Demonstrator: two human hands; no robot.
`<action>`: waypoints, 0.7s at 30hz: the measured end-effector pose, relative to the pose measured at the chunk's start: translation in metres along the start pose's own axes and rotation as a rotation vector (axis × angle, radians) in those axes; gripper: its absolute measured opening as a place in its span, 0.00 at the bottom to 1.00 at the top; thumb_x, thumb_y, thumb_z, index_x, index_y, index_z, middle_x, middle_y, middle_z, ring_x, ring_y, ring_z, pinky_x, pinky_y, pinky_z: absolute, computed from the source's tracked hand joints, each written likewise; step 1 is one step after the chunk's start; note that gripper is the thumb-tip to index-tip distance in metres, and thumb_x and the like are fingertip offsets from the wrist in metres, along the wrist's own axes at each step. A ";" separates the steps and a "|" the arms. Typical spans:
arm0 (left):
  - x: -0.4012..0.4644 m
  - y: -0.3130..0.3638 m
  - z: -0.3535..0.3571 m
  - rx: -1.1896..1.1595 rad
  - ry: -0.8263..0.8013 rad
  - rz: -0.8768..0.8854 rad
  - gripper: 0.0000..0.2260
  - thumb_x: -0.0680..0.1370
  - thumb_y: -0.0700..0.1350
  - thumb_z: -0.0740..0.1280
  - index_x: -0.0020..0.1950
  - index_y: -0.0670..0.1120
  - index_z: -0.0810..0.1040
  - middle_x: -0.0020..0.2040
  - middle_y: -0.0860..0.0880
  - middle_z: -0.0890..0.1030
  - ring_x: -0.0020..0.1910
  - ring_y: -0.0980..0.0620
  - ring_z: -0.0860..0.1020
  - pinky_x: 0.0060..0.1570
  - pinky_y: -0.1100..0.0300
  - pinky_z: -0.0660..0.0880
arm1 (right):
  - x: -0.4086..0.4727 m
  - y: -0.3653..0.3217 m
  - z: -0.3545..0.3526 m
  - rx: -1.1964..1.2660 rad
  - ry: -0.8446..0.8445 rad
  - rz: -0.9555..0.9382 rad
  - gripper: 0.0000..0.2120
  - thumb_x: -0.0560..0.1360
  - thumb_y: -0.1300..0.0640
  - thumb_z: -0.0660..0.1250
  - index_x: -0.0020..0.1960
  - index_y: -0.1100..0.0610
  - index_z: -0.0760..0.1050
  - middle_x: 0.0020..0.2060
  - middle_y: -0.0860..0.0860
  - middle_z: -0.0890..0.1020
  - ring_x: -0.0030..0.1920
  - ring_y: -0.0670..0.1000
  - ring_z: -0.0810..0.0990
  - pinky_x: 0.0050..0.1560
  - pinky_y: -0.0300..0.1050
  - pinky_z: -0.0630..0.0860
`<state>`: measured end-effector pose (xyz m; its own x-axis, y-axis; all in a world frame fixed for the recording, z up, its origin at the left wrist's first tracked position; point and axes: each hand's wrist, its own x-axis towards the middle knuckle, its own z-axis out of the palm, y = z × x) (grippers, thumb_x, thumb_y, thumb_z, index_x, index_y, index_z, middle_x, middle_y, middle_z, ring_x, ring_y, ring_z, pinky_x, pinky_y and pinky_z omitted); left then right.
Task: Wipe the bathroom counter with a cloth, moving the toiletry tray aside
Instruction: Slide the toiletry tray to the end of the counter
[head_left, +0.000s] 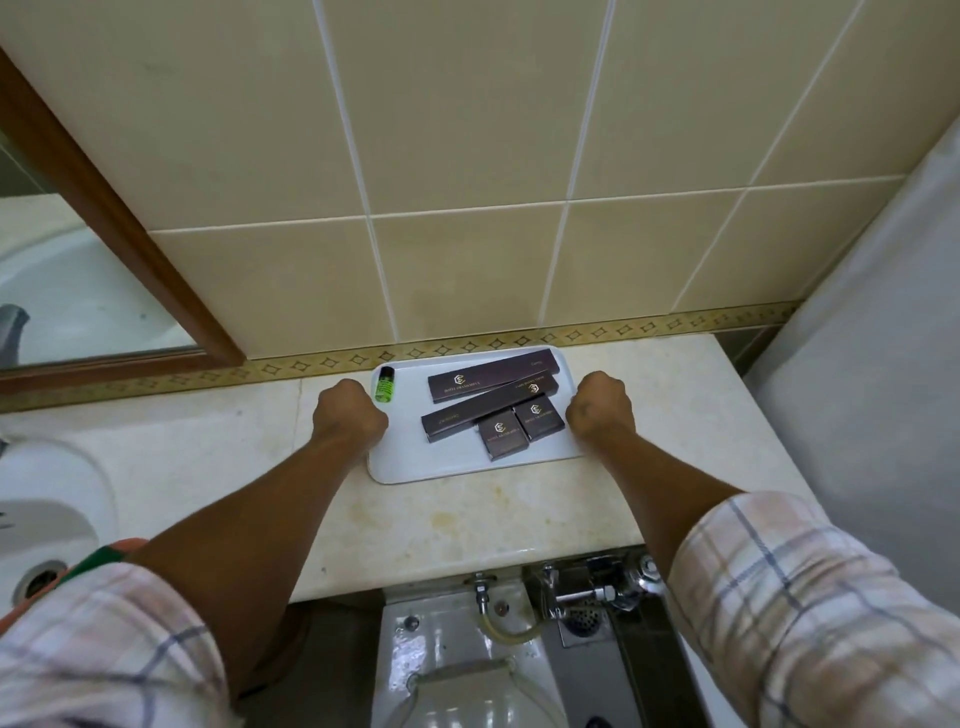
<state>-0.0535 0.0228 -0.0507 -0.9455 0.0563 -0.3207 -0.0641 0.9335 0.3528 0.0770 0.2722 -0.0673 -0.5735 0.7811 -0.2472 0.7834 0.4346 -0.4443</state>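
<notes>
A white toiletry tray (415, 467) lies on the beige marble counter (467, 519) against the tiled wall. On it are several dark brown boxes (493, 400) and a small green bottle (385, 391) at its far left corner. My left hand (349, 413) is closed on the tray's left edge. On the tray's right edge my right hand (601, 410) is closed the same way. A green and orange cloth (104, 558) peeks out under my left forearm at the counter's front, mostly hidden.
A white sink basin (47, 519) sits at the left of the counter. A wood-framed mirror (104, 218) hangs at the back left. Below the counter's front edge are a toilet (457, 675) and metal pipe fittings (597, 592). A white curtain (883, 364) hangs at the right.
</notes>
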 end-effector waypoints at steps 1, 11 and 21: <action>0.000 0.000 0.000 -0.001 0.001 0.005 0.09 0.73 0.39 0.70 0.50 0.38 0.76 0.50 0.39 0.80 0.42 0.44 0.75 0.37 0.55 0.71 | 0.000 0.001 0.001 0.022 0.000 0.010 0.11 0.75 0.61 0.68 0.57 0.62 0.77 0.53 0.60 0.81 0.52 0.61 0.81 0.46 0.46 0.73; -0.006 0.036 -0.014 0.143 -0.007 0.235 0.11 0.69 0.38 0.68 0.32 0.43 0.66 0.47 0.37 0.82 0.45 0.39 0.79 0.36 0.56 0.72 | -0.037 0.056 -0.043 0.271 0.044 0.003 0.08 0.67 0.65 0.67 0.31 0.61 0.71 0.28 0.53 0.72 0.30 0.53 0.73 0.26 0.39 0.64; -0.044 0.177 0.050 0.297 -0.080 0.657 0.10 0.74 0.39 0.65 0.54 0.41 0.79 0.53 0.40 0.81 0.52 0.39 0.80 0.49 0.51 0.77 | -0.106 0.175 -0.079 0.623 0.075 0.501 0.04 0.68 0.65 0.71 0.37 0.67 0.80 0.33 0.62 0.84 0.31 0.60 0.84 0.32 0.50 0.82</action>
<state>-0.0075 0.2033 -0.0180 -0.7317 0.6540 -0.1920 0.6096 0.7540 0.2447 0.2940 0.3012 -0.0513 -0.1540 0.8547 -0.4958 0.6531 -0.2885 -0.7001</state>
